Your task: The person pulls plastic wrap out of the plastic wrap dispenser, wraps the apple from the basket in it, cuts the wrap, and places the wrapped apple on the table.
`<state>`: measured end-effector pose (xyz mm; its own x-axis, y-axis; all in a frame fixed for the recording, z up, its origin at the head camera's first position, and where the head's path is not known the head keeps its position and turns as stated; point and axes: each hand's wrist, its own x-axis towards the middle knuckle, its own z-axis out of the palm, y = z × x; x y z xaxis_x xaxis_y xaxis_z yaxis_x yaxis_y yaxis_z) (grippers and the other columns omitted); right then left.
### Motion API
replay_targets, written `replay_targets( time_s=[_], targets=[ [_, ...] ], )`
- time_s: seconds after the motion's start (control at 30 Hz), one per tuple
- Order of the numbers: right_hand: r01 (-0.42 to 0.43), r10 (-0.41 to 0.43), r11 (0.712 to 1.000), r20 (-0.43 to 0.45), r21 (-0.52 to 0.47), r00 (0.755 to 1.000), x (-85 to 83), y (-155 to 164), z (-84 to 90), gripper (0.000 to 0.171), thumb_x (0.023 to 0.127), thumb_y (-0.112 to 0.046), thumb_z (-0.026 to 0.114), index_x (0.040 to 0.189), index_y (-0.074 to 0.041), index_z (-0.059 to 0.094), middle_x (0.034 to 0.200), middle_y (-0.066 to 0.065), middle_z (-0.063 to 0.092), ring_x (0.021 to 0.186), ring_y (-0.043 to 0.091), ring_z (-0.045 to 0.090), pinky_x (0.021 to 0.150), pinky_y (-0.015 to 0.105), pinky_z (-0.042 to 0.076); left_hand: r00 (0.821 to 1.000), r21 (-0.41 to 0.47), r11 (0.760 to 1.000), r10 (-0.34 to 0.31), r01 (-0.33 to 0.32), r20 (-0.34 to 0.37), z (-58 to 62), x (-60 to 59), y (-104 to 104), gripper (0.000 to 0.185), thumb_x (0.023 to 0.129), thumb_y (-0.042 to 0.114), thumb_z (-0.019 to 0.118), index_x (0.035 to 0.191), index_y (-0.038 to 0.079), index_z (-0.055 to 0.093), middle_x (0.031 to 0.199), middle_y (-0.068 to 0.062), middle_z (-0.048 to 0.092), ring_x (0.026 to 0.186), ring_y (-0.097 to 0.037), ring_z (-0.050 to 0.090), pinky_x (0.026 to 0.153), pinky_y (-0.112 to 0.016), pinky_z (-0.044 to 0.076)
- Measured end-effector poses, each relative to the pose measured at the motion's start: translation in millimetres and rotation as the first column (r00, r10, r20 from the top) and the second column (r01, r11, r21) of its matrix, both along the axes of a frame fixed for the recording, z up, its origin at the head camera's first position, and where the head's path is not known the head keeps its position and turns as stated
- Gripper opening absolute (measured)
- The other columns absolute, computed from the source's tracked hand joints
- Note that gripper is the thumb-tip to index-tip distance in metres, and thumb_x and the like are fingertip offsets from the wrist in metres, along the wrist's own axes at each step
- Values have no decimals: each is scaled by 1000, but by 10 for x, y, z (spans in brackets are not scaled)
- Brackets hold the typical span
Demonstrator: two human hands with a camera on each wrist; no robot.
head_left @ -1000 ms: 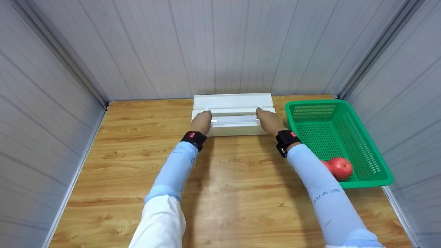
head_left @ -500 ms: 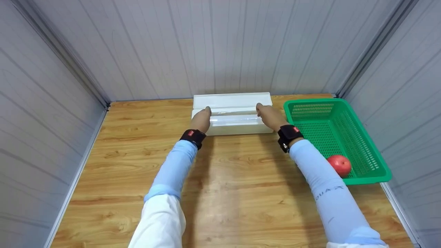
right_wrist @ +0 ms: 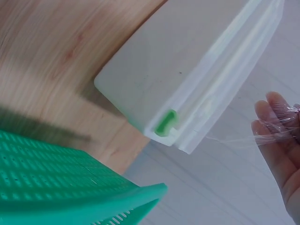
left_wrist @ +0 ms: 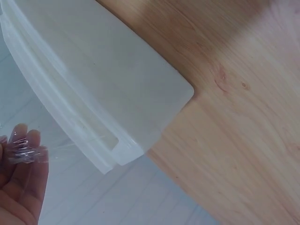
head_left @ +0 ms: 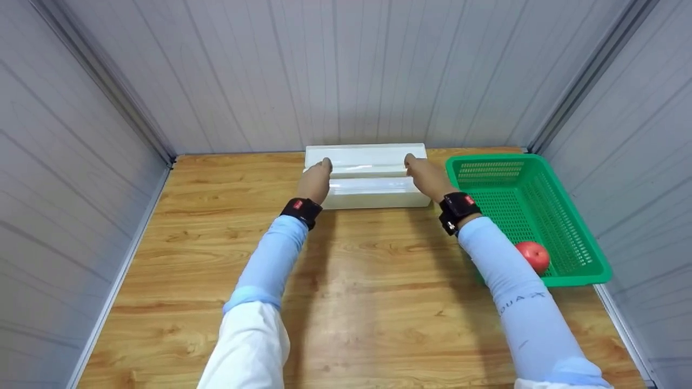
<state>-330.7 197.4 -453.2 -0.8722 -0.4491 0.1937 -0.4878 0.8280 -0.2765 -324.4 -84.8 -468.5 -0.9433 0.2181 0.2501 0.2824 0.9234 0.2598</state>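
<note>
Two hands work at the far edge of the wooden table (head_left: 378,302), where a white cling-film dispenser (head_left: 373,189) lies against the back wall beside a green basket (head_left: 573,216) holding a red apple (head_left: 532,255). A clear film sheet (right_wrist: 234,138) is drawn partly out; it is not yet cut. The left hand (head_left: 316,181) and right hand (head_left: 427,178) each pinch a crumpled film corner.
</note>
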Motion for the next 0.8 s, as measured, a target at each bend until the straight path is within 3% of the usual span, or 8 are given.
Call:
replay_targets(
  time_s=[0.23,0.47,0.6,0.8],
  targets=[
    [2,-3,1000,-67,-10,998,-26,23,76,16,89,10,44,100,1,52,90,17,69,84,32,66,65,42,53,997,10,1000,-3,3,-74,30,-38,16,10,96,5,44,98,-1,52,91,-18,68,85,-34,66,73,-43,54],
    [7,-8,1000,-78,-5,997,-35,82,142,12,93,5,42,101,-1,50,93,16,69,82,32,66,61,41,51,987,8,1000,13,-12,-159,39,-64,40,14,98,14,46,97,3,55,89,-13,69,82,-30,67,65,-41,55],
    [1,-1,1000,-106,-2,994,-45,92,172,13,93,5,43,102,-1,51,92,15,69,81,31,66,61,42,52,977,11,1000,3,0,-212,47,-68,22,11,97,10,48,97,4,56,87,-12,69,79,-30,67,63,-41,55],
    [-24,25,1000,-181,9,983,-81,70,223,14,91,8,44,100,2,53,88,17,70,78,32,67,61,42,54,971,23,1000,1,5,-237,69,-80,-9,10,94,5,49,99,4,57,88,-11,69,80,-28,66,65,-39,54]
  ],
)
